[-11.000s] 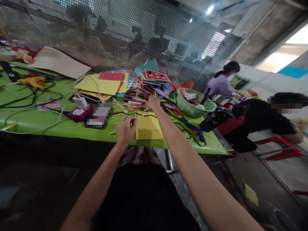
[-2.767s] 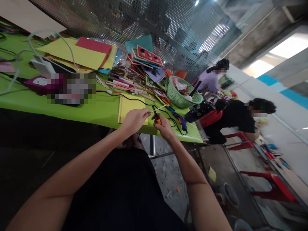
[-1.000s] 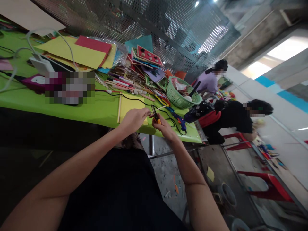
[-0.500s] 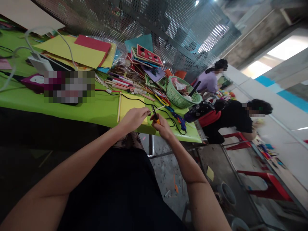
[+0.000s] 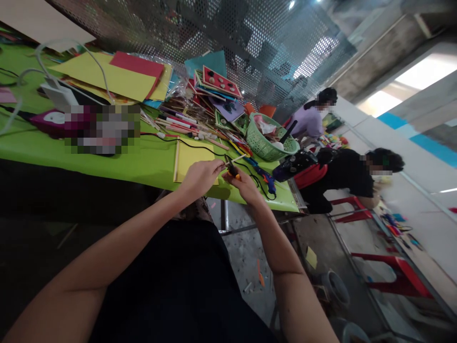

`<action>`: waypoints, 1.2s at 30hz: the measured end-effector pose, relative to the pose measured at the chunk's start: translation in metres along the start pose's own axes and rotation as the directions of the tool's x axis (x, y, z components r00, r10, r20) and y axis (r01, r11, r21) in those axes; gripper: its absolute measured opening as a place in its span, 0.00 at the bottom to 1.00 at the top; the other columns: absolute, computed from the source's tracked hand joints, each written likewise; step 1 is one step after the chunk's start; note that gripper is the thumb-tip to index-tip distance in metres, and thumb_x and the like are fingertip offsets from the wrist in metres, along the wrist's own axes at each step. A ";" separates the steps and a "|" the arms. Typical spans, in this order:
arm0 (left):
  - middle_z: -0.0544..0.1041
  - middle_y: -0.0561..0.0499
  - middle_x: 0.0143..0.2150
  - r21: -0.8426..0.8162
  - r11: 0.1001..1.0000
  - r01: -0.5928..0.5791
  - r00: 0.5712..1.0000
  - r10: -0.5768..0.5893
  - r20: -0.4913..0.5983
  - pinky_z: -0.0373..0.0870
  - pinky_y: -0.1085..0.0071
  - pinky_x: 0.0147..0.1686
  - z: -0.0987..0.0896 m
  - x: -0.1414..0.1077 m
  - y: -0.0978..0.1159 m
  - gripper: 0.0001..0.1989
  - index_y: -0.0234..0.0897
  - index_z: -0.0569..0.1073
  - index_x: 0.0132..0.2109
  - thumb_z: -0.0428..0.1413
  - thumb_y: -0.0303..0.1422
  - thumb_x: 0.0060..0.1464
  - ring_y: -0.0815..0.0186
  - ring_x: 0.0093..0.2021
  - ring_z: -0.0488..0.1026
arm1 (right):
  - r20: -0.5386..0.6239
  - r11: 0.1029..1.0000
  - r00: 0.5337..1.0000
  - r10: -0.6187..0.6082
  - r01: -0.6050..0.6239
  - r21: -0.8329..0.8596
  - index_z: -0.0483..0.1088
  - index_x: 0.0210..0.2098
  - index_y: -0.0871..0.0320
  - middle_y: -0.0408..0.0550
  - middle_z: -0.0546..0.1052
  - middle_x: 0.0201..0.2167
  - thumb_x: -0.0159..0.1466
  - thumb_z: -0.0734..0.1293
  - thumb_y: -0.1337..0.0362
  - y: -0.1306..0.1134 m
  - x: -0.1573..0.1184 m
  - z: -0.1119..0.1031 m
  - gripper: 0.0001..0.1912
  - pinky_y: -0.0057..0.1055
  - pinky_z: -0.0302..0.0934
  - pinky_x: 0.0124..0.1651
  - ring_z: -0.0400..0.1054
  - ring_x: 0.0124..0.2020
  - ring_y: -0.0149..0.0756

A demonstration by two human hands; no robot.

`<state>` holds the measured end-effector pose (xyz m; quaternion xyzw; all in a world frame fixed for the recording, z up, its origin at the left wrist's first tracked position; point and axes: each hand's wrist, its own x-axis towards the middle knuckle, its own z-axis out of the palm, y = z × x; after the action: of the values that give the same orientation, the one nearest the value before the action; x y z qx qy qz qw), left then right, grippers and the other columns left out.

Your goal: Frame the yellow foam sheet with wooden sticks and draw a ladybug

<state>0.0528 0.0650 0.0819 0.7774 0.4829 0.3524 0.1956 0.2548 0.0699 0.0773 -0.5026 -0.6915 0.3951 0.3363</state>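
Observation:
My left hand (image 5: 200, 178) is closed, its fingertips pinching a thin pale stick (image 5: 239, 158) above the front edge of the green table. In my right hand (image 5: 244, 186) is a plier-like tool (image 5: 232, 168) with dark jaws and orange-yellow grips. The jaws meet the stick just right of my left fingertips; whether they are closed on it I cannot tell. Below and left of my hands lies a yellow sheet (image 5: 191, 158) with a pale stick along its left edge. A blue glue gun (image 5: 267, 180) rests right of my right hand, its black cord running behind both hands.
Behind my hands are markers and sticks (image 5: 182, 121), stacked decorated cards (image 5: 223, 85) and a green basket (image 5: 262, 143). Coloured paper (image 5: 107, 74) and a purple power strip (image 5: 48, 125) lie left. Two people work at right, near red stools (image 5: 396, 274).
The tool has turned slightly in my right hand, and its orange grips show more. My left hand keeps its pinch on the stick, nearly in the same place.

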 end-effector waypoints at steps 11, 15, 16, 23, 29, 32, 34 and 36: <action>0.74 0.52 0.28 -0.109 0.994 -0.012 1.000 0.014 0.017 0.54 0.68 0.31 -0.001 0.000 -0.005 0.16 0.38 0.76 0.36 0.50 0.37 0.72 0.65 0.29 0.68 | 0.139 0.996 0.988 0.066 -0.073 0.048 0.70 0.58 0.54 0.52 0.79 0.51 0.56 0.66 0.60 -0.025 -0.015 -0.001 0.29 0.34 0.64 0.39 0.74 0.41 0.42; 0.68 0.54 0.25 -0.244 0.970 0.002 0.998 0.013 0.058 0.57 0.70 0.31 -0.002 0.003 -0.005 0.18 0.38 0.72 0.32 0.50 0.38 0.71 0.67 0.28 0.66 | 0.174 0.997 0.982 0.070 -0.073 0.015 0.69 0.58 0.55 0.52 0.78 0.52 0.59 0.67 0.59 -0.031 -0.018 -0.006 0.27 0.33 0.63 0.38 0.74 0.41 0.40; 0.67 0.55 0.24 -0.249 0.968 0.011 0.998 0.006 0.067 0.57 0.70 0.31 -0.002 0.003 -0.005 0.18 0.38 0.71 0.32 0.50 0.38 0.71 0.67 0.28 0.66 | 0.175 0.998 0.982 0.069 -0.070 0.002 0.69 0.58 0.55 0.52 0.78 0.51 0.59 0.66 0.60 -0.032 -0.018 -0.006 0.27 0.34 0.64 0.39 0.74 0.41 0.40; 0.71 0.51 0.26 -0.090 0.996 0.020 1.000 -0.018 0.024 0.52 0.66 0.32 0.000 -0.003 0.002 0.15 0.38 0.75 0.36 0.51 0.37 0.71 0.63 0.29 0.67 | 0.002 0.949 1.000 0.016 -0.014 -0.313 0.71 0.52 0.55 0.51 0.80 0.44 0.60 0.65 0.62 -0.027 -0.021 -0.003 0.20 0.42 0.63 0.49 0.73 0.45 0.46; 0.75 0.49 0.28 -0.052 0.999 -0.010 0.998 0.014 0.066 0.53 0.66 0.31 -0.002 -0.001 -0.001 0.16 0.39 0.77 0.37 0.50 0.37 0.72 0.62 0.29 0.69 | 0.048 0.981 0.997 0.068 -0.058 -0.185 0.71 0.50 0.54 0.46 0.78 0.38 0.59 0.66 0.61 -0.020 -0.019 -0.002 0.19 0.34 0.62 0.36 0.72 0.39 0.42; 0.78 0.48 0.31 -0.066 0.998 -0.025 0.996 0.030 0.082 0.55 0.67 0.32 -0.004 0.003 -0.004 0.15 0.39 0.79 0.40 0.50 0.36 0.71 0.62 0.31 0.71 | 0.029 0.985 0.999 0.036 -0.031 -0.170 0.72 0.49 0.54 0.44 0.75 0.34 0.58 0.65 0.61 -0.015 -0.017 0.000 0.19 0.33 0.62 0.34 0.70 0.35 0.40; 0.79 0.48 0.31 -0.079 0.997 -0.028 0.996 0.034 0.087 0.56 0.67 0.32 -0.004 0.004 -0.005 0.15 0.39 0.79 0.40 0.50 0.36 0.71 0.62 0.32 0.71 | 0.015 0.984 1.000 0.013 -0.011 -0.177 0.73 0.49 0.54 0.43 0.74 0.33 0.58 0.65 0.61 -0.012 -0.015 0.000 0.19 0.33 0.62 0.34 0.69 0.33 0.38; 0.78 0.49 0.30 -0.089 0.996 -0.025 0.996 0.032 0.085 0.56 0.67 0.32 -0.003 0.005 -0.005 0.15 0.39 0.79 0.40 0.50 0.35 0.71 0.63 0.31 0.70 | 0.006 0.978 1.000 0.002 -0.001 -0.207 0.74 0.48 0.54 0.43 0.76 0.35 0.59 0.64 0.61 -0.011 -0.013 0.000 0.18 0.33 0.62 0.34 0.68 0.30 0.36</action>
<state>0.0489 0.0714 0.0819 0.7894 0.4469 0.3420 0.2453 0.2539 0.0553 0.0861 -0.5341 -0.7295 0.3228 0.2798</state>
